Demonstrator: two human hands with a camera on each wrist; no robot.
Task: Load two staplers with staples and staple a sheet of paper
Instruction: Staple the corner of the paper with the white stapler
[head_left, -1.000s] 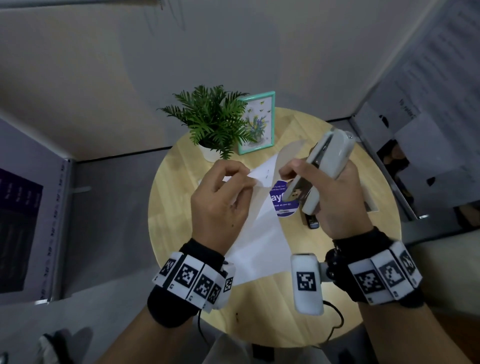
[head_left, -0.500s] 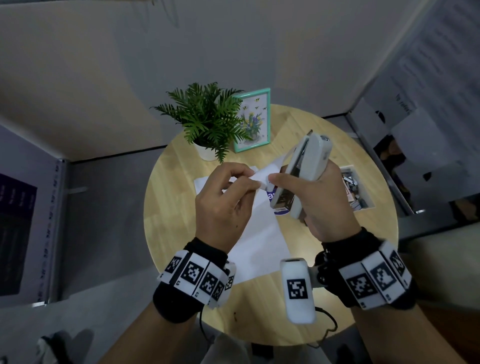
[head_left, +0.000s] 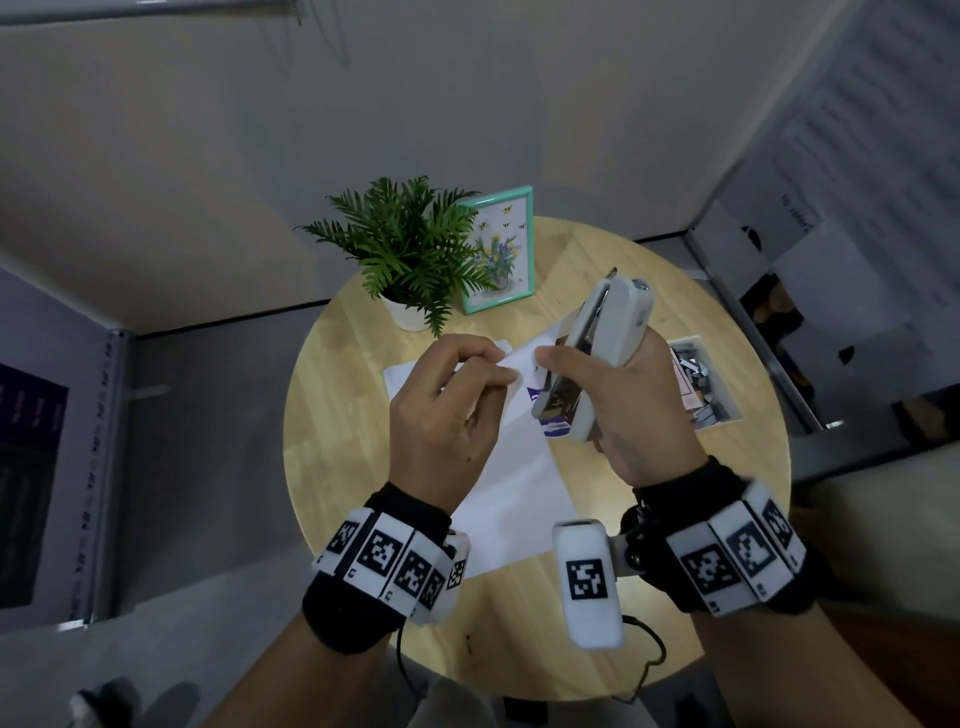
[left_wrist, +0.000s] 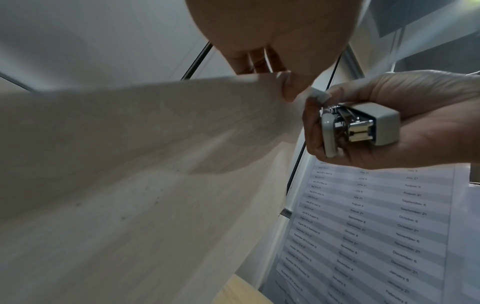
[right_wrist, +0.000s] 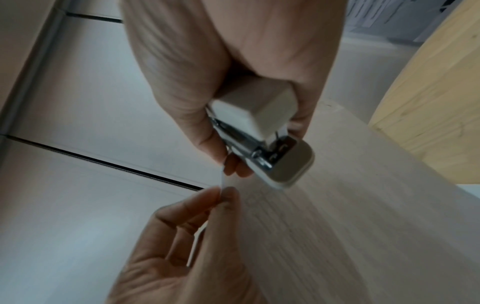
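- The sheet of paper (head_left: 511, 488) is hanging between the two hands above the round table (head_left: 332, 415), its upper corner lifted and its lower part draping down towards the tabletop; it is bending under its own weight, so it looks thin, limp and easy to crease or tear.
- The left hand (head_left: 447, 421) is pinching that corner between thumb and fingertips (right_wrist: 205, 197), which seems the sound place to hold it: close to the edge, keeping the corner taut.
- The stapler (head_left: 597, 358) is sitting upright in the right hand (head_left: 639, 410), fingers curling round its pale body, just beside the pinched corner; its plastic shell and metal track look rigid and fairly weighty, so a full-palm grip suits it.
- Whether the paper is already lying inside the stapler's mouth I cannot tell.
- A tray of staples (head_left: 698, 384) is resting on the table to the right, a potted plant (head_left: 405, 260) and a framed picture (head_left: 498, 249) standing at the far edge.
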